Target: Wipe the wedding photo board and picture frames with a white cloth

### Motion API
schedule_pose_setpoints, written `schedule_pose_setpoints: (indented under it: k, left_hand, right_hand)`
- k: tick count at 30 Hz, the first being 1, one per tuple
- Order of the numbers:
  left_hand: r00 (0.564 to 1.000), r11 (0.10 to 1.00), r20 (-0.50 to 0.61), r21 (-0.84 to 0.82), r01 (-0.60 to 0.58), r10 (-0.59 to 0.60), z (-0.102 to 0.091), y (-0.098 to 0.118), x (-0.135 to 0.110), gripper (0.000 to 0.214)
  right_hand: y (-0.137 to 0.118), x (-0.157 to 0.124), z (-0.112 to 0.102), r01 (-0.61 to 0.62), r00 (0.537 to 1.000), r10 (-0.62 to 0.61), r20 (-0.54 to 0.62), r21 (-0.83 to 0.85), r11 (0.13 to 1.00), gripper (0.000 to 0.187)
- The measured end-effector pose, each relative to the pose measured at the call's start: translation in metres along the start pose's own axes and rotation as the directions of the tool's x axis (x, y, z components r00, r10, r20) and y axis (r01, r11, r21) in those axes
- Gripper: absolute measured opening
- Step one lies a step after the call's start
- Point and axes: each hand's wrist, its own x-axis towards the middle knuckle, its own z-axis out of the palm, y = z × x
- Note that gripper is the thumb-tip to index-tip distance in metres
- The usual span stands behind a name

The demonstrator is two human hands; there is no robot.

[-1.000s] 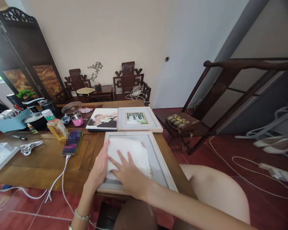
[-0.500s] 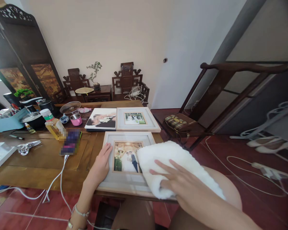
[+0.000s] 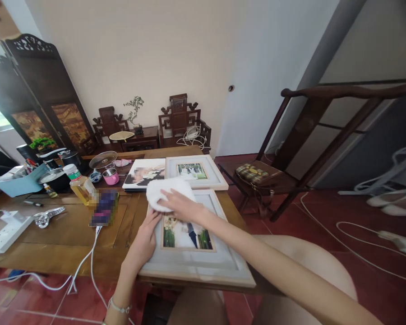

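Observation:
A white-framed photo (image 3: pixel 192 266) lies flat at the wooden table's near edge. My left hand (image 3: pixel 143 243) rests on the frame's left rail, fingers curled over its edge. My right hand (image 3: pixel 183 206) presses a fluffy white cloth (image 3: pixel 162 189) onto the frame's far left corner, fingers laid over the cloth. The picture of a couple (image 3: pixel 186 234) shows in the middle of the frame.
A second white frame (image 3: pixel 211 174) and a frameless photo print (image 3: pixel 144 174) lie behind. To the left are a phone on a cable (image 3: pixel 103 208), an oil bottle (image 3: pixel 79 186), a pink cup (image 3: pixel 110 176), scissors (image 3: pixel 46 215) and a power strip (image 3: pixel 5 228). A dark wooden chair (image 3: pixel 267 176) stands on the right.
My right hand carried the cloth from the frame's middle out to the near right corner, then up to the far left corner. My left hand stayed on the left rail.

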Motion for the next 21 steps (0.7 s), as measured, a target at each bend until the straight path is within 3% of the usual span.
schedule_pose_setpoints:
  k: [4, 7, 14, 17, 21]
  left_hand:
    - [1.0, 1.0, -0.011, -0.023, -0.013, 0.013, 0.001, -0.004, 0.001, 0.055]
    - [1.0, 0.999, -0.026, -0.032, -0.014, 0.013, 0.004, -0.01, -0.001, 0.055]
    - [0.999, 0.999, -0.053, -0.032, -0.006, 0.005, 0.009, -0.017, -0.004, 0.054]
    - [0.997, 0.999, -0.072, -0.043, -0.004, 0.001, 0.011, -0.019, -0.003, 0.054]
    - [0.997, 0.999, -0.074, -0.036, -0.006, 0.003, 0.012, -0.02, -0.001, 0.055]
  right_hand:
    - [-0.002, -0.001, 0.003, -0.02, 0.999, 0.021, 0.026, -0.023, 1.0, 0.054]
    - [0.008, -0.026, -0.005, -0.12, 0.991, 0.123, 0.053, -0.052, 0.991, 0.051]
    - [0.038, -0.093, -0.031, -0.332, 0.934, 0.344, 0.098, -0.12, 0.936, 0.063]
    - [0.024, -0.115, -0.03, -0.348, 0.929, 0.356, 0.104, -0.089, 0.933, 0.066]
    - [-0.028, -0.143, -0.031, -0.312, 0.932, 0.311, 0.184, -0.024, 0.95, 0.063]
